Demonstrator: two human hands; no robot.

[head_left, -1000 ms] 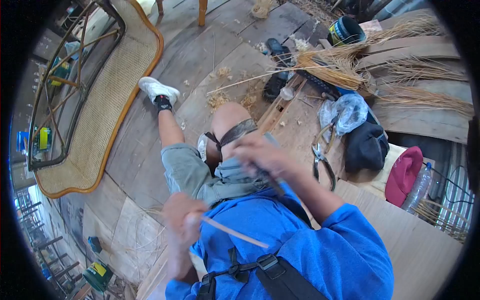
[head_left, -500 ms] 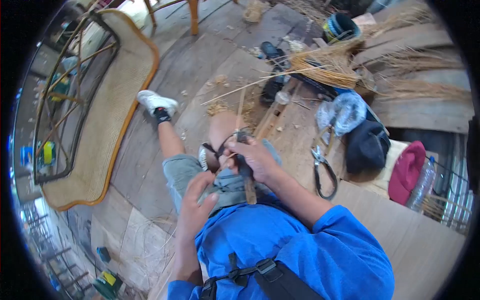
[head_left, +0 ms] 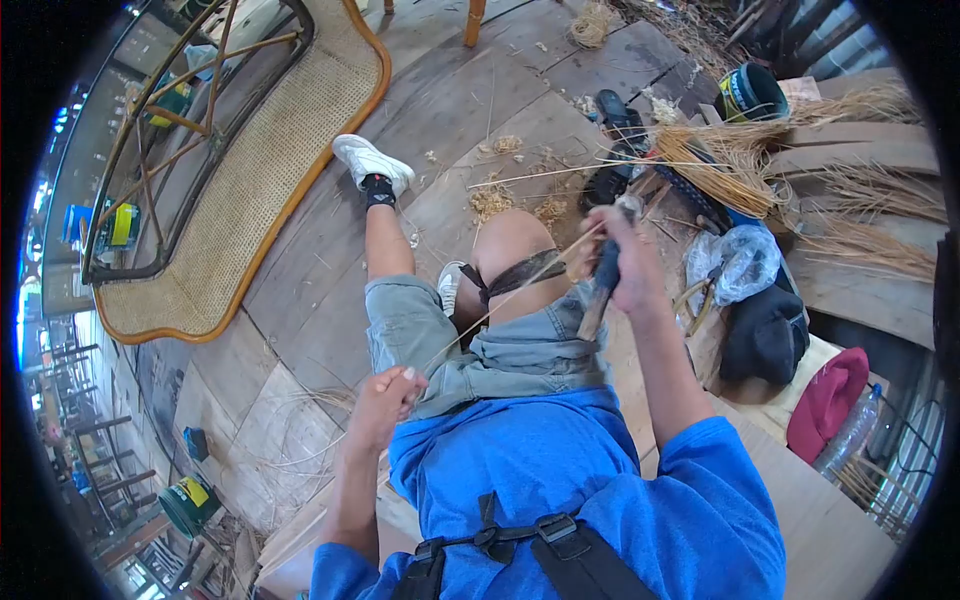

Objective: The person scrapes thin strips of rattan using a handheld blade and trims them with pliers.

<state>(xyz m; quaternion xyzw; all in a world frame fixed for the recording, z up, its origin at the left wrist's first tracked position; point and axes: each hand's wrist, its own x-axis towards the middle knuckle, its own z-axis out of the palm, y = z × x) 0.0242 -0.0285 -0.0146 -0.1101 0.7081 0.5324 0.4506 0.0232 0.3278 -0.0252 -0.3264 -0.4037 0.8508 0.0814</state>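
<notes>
My right hand (head_left: 632, 265), raised beside my right thigh, is closed around a wooden-handled tool (head_left: 606, 268) with a dark middle; its working end is blurred and partly covered by my fingers. From that hand a thin rattan strip (head_left: 520, 292) slants down across my lap. My left hand (head_left: 385, 408) is closed at the strip's lower end, near my left hip. A black cloth band (head_left: 525, 275) is tied around my right knee, under the strip.
A cane-woven panel (head_left: 290, 160) with a wooden rim stands at left. Bundled rattan strips (head_left: 715, 175), a plastic bag (head_left: 745, 262), a black cap (head_left: 765, 335), a red cap (head_left: 828, 405) and a bottle (head_left: 850, 435) lie at right. Shavings (head_left: 490, 203) litter the floor.
My hands have moved apart: the right up and rightward with the tool, the left closing on the strip. The strip now stretches between them. The camera view has shifted.
</notes>
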